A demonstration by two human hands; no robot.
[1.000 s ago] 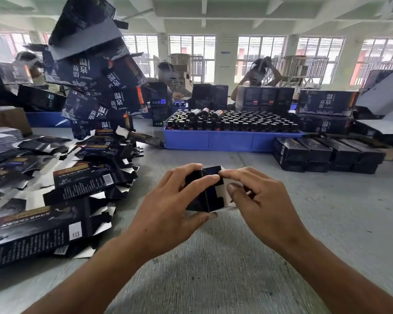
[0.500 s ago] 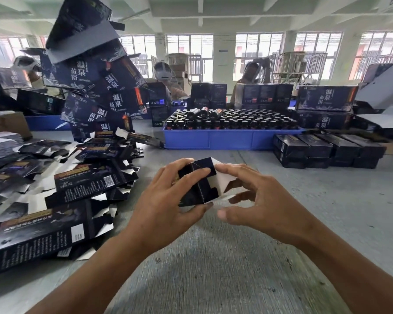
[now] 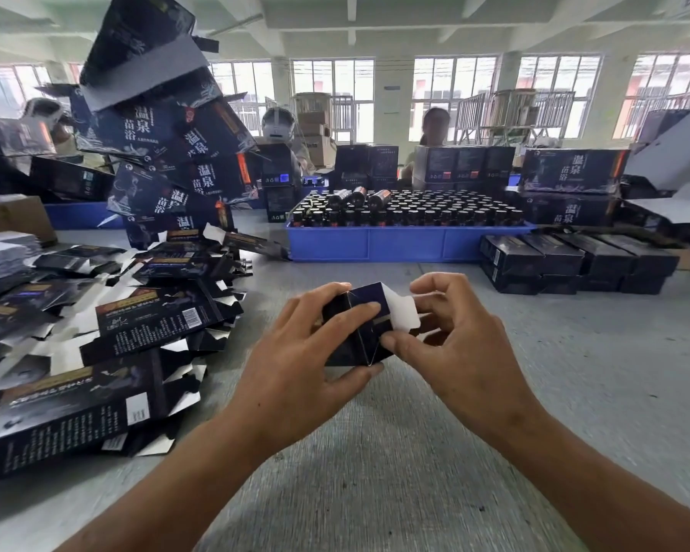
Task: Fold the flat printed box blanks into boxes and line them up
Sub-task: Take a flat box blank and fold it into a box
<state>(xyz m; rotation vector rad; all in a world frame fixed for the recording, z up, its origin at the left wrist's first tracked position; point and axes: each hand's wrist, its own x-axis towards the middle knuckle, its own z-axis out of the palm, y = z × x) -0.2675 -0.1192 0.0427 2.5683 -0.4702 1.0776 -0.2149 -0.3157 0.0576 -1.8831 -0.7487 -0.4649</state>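
A small dark printed box [image 3: 361, 332] is held end-on just above the grey table [image 3: 395, 452]. My left hand [image 3: 303, 364] grips its body, fingers over the top and thumb underneath. My right hand [image 3: 451, 344] works at the open end, thumb against the lower edge and fingers curled behind a white end flap [image 3: 403, 316] that stands out to the right. A spread pile of flat printed blanks [image 3: 108, 340] lies to the left. A row of folded dark boxes [image 3: 574, 264] is lined up at the right rear.
A blue tray [image 3: 399, 243] full of dark bottles stands behind the hands. A tall leaning heap of larger dark cartons [image 3: 164, 145] rises at the left. More cartons and people sit across the table.
The box has turned in my hands and its white end flap now stands open to the right. My right thumb has moved to the box's lower edge.
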